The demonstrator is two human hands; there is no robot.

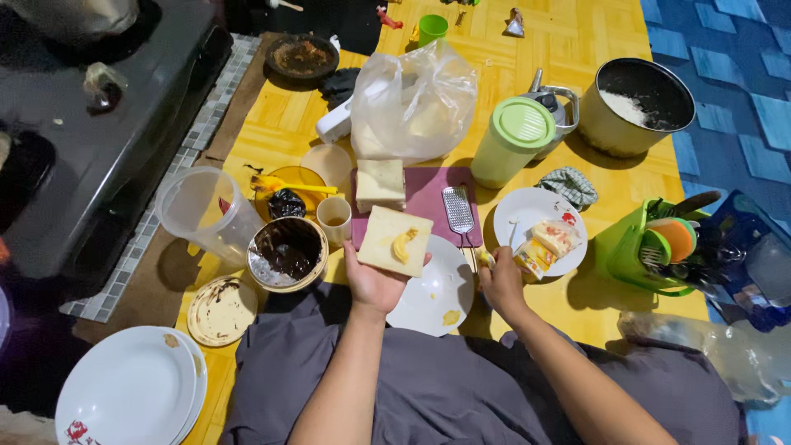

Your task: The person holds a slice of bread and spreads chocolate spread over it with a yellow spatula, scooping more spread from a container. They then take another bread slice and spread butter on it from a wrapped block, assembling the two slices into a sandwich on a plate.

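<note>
The right hand (501,282) curls at the right edge of the white plate (437,292), fingers folded inward. Whatever it pinches is almost wholly hidden by the knuckles; only a thin pale handle shows beyond them, so I cannot tell what tool it is or how firmly it is gripped. The left hand (372,282) is plainer: palm up, fingers closed under a slice of white bread (394,241), holding it flat above the plate's far left rim. The slice is nearly square, its corners turned slightly so that one edge runs far-left to near-right; a yellow smear sits right of its centre.

Just beyond the slice lies a purple cutting board (432,198) with a stack of bread (380,183) on its left side and a small metal grater (458,209) on its right, the grater's long axis running near to far. To the left stands an open tin of dark spread (287,251), its lid (221,309) lying nearer. A clear plastic bag (412,103) blocks what is behind it. A second plate (527,210) to the right carries wrapped cheese (545,245).
</note>
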